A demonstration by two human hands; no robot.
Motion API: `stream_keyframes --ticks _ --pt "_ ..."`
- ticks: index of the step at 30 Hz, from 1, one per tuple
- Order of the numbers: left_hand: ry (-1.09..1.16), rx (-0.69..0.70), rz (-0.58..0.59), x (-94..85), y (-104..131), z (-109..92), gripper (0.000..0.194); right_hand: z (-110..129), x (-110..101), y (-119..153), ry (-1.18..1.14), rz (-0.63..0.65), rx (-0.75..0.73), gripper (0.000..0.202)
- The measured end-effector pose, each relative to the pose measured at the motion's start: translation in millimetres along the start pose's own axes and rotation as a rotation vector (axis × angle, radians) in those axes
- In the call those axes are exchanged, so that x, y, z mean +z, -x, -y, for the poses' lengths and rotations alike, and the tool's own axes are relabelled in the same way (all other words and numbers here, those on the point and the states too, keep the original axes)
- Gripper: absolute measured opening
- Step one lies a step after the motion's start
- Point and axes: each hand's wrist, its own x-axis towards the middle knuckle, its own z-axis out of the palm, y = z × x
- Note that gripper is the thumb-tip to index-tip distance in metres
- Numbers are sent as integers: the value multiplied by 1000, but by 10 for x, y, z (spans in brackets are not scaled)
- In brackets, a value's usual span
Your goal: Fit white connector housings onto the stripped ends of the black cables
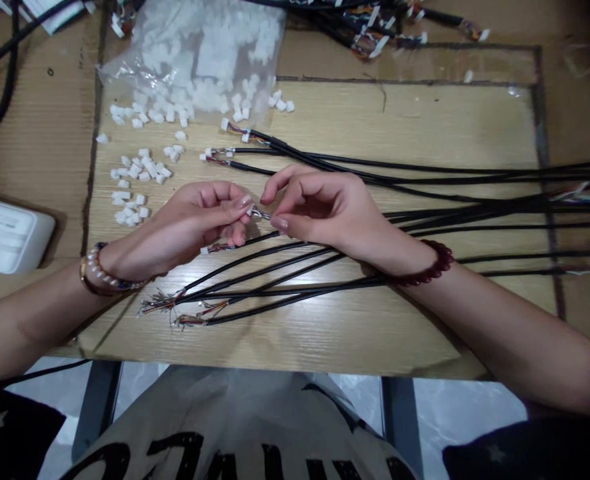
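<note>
Between thumb and fingertips, my left hand (pixel 212 210) pinches a small white connector (pixel 251 210), mostly covered by the fingers. Thin wires (pixel 262 214) run from it to my right hand (pixel 319 203), whose thumb and index finger are closed on them. Behind my hands lie black cables (pixel 319 159) with white connectors on their left ends. Nearer to me, several black cables (pixel 255 293) end in bare fanned-out wires (pixel 162 302). Left of my left hand are loose white connectors (pixel 142 167) in small piles.
A clear plastic bag (pixel 195 53) of white connectors lies at the back, spilling some out. More cable ends (pixel 369 33) are bundled at the back right. At the left stands a white device (pixel 9 233). The wooden board's front edge (pixel 275 368) is close to my body.
</note>
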Motion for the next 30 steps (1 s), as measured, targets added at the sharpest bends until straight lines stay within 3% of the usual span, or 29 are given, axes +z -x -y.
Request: stream_keyframes --ticks 6,20,30 --pt "-81 11 15 0 -6 5 35 -25 26 10 65 -31 9 32" --pt "-32 -57 32 -18 2 6 32 -17 61 24 103 -29 -32 37" --pt "-115 -49 105 -51 4 0 33 -55 67 36 156 3 -134 18"
